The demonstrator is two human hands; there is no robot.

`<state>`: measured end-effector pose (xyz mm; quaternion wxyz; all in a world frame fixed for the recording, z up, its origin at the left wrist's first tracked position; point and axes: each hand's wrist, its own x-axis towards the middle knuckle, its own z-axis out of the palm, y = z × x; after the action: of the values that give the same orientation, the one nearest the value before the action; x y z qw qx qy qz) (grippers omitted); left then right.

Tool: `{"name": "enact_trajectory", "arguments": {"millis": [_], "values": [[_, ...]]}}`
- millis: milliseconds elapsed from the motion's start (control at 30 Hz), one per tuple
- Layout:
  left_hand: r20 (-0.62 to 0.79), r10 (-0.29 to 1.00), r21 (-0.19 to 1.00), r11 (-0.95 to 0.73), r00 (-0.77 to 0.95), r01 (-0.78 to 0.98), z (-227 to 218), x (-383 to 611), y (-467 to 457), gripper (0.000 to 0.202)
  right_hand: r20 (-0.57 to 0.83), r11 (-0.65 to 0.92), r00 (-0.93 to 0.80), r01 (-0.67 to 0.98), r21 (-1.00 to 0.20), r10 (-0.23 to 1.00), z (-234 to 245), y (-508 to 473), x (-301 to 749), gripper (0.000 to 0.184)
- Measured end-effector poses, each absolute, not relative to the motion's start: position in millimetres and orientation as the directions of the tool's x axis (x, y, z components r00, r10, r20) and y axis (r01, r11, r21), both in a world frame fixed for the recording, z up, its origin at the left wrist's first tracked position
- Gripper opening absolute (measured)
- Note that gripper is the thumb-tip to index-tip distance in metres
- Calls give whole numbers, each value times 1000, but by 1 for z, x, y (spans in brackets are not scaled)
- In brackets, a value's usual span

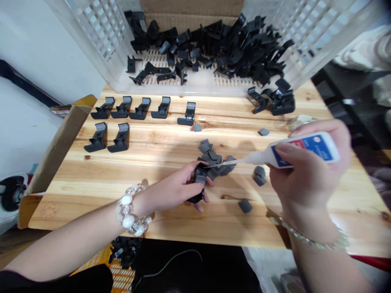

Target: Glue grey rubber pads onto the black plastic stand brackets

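Note:
My left hand [189, 183] is closed around a black plastic clip [200, 177] above the front middle of the table. In my right hand [308, 175] is a white glue bottle [326, 146] with a blue and red label, tilted on its side. Its long thin nozzle [232, 162] points left, and the tip reaches the clip's upper end; whether it touches I cannot tell. Just behind the clip lies a loose pile of small grey pads [210, 156]. A few more grey pads [245, 205] are scattered to the right, below the bottle.
Several black clips [122, 138] stand in rows at the table's left. A white plastic basket [195, 88] full of black parts takes up the back. More black parts [281, 99] lie at the back right. An orange crate [120, 276] sits below the table's front edge.

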<state>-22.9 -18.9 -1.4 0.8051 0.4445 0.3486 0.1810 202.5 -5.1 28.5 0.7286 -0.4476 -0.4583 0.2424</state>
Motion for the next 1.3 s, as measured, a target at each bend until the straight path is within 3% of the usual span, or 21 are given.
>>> {"name": "enact_trajectory", "arguments": {"millis": [167,400,500,700,900,1000,1100,1300], "values": [[-396,607,847,531,689,18,-1,-22,-19,39,356,417,471,-30,-908,807,32,-8,201,23],[-329,678,858,505,657,-91,2,-22,-17,29,74,195,311,-381,-904,947,34,-1,204,18],[-293,721,870,474,628,-138,2,-23,-15,23,-12,87,261,-364,-927,965,31,0,206,25],[-244,788,915,380,566,-135,0,-22,-12,28,-219,-206,3,-323,-923,976,25,-5,200,32],[-288,769,925,377,570,-41,-2,-21,-13,25,-291,-344,-229,-244,-907,929,14,-11,183,34],[-302,759,925,379,576,-15,-3,-20,-14,28,-255,-295,-256,-128,-947,932,9,-15,177,26],[-318,758,925,379,570,11,-2,-20,-15,32,-150,-133,-207,92,-987,967,7,-19,175,20],[-304,763,944,322,570,71,-3,-19,-16,23,137,246,-281,402,-882,950,7,-22,173,12]]}}
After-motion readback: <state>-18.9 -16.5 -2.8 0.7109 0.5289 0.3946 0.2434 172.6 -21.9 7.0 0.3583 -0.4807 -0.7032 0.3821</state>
